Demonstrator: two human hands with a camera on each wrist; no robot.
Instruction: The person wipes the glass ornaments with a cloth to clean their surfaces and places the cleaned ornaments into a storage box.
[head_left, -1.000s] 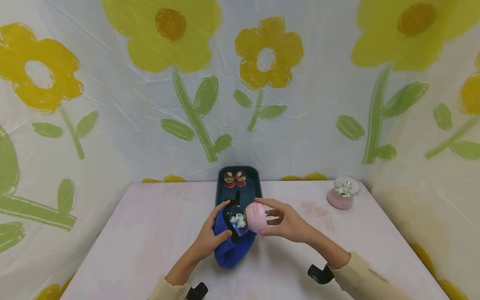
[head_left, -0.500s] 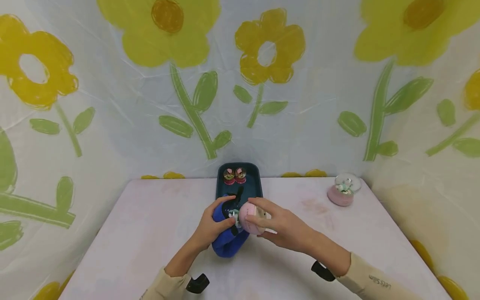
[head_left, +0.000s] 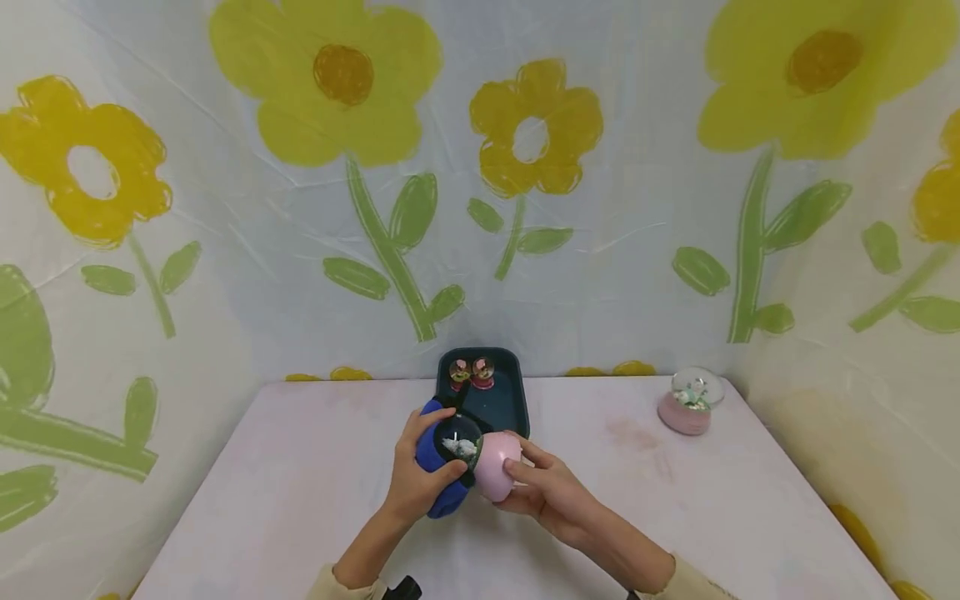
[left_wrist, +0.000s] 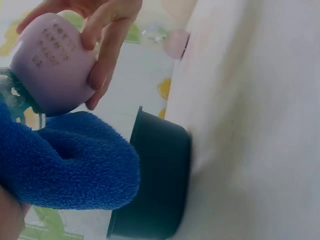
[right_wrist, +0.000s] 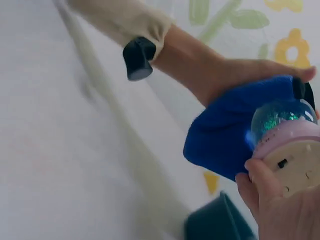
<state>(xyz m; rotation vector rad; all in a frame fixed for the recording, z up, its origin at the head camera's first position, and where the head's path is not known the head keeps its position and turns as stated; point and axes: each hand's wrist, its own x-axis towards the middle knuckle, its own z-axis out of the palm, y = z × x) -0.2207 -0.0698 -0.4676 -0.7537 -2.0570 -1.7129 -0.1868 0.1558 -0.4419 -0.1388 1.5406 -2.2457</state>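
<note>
A snow globe with a pink base [head_left: 497, 467] and a clear dome [head_left: 459, 437] is held on its side above the table. My right hand [head_left: 551, 492] grips the pink base, and the base's pale underside [right_wrist: 297, 162] shows in the right wrist view. From the other side, my left hand [head_left: 411, 479] holds a blue fluffy cloth [left_wrist: 85, 165] with black trim against the dome. The cloth wraps part of the glass, with white figures visible inside. Small lettering runs along the base in the left wrist view.
A dark green tray [head_left: 501, 404] stands at the table's back edge, just beyond the hands. Two small globes [head_left: 471, 374] with red bases sit in it. Another pink-based snow globe [head_left: 684, 414] stands at the back right. A flowered sheet [head_left: 630, 233] hangs behind.
My right hand has turned the snow globe, so its smooth pink side now faces up in the head view. The left hand keeps the cloth on the dome. The head view has shifted slightly.
</note>
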